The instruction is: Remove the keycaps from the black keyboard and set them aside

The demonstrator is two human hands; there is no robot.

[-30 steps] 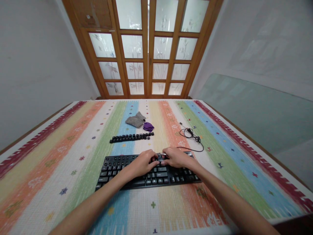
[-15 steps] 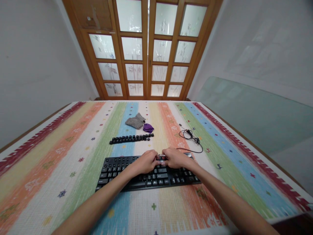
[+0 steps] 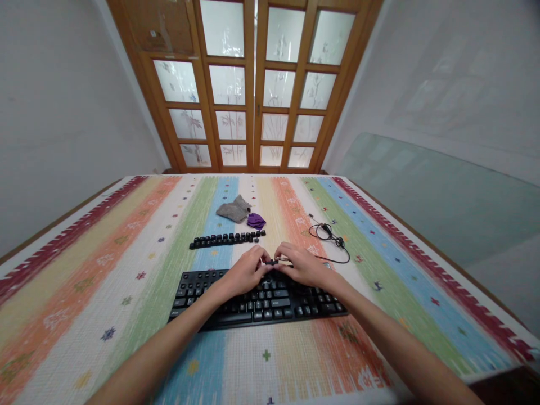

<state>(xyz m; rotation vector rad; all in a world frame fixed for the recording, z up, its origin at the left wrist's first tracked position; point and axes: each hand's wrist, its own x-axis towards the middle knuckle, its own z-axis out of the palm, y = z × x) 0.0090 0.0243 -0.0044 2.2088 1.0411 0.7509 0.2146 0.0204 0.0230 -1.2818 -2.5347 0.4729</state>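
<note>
A black keyboard (image 3: pixel 236 319) lies on the striped cloth under both my hands, with part of its back rows hidden by them. My left hand (image 3: pixel 245 273) is closed, its thumb and fingertips pinching a small black keycap (image 3: pixel 272 262) just above the keyboard's back edge. Facing it, my right hand (image 3: pixel 300 264) grips a thin, shiny keycap puller (image 3: pixel 284 259) whose end meets the keycap. Behind the keyboard, loose black keycaps (image 3: pixel 219 239) stand in rows on the cloth.
A grey cloth (image 3: pixel 234 210) and a bunched purple cloth (image 3: pixel 256 221) lie beyond the loose keycaps. To the right, a black cable (image 3: pixel 333 239) is coiled on the striped tablecloth (image 3: pixel 126 332). Wooden glazed doors (image 3: pixel 255 112) stand past the table's far edge.
Both hands have lifted slightly and moved back from the keys. A black keycap now shows between the fingertips, clear of the keyboard, with the puller against it.
</note>
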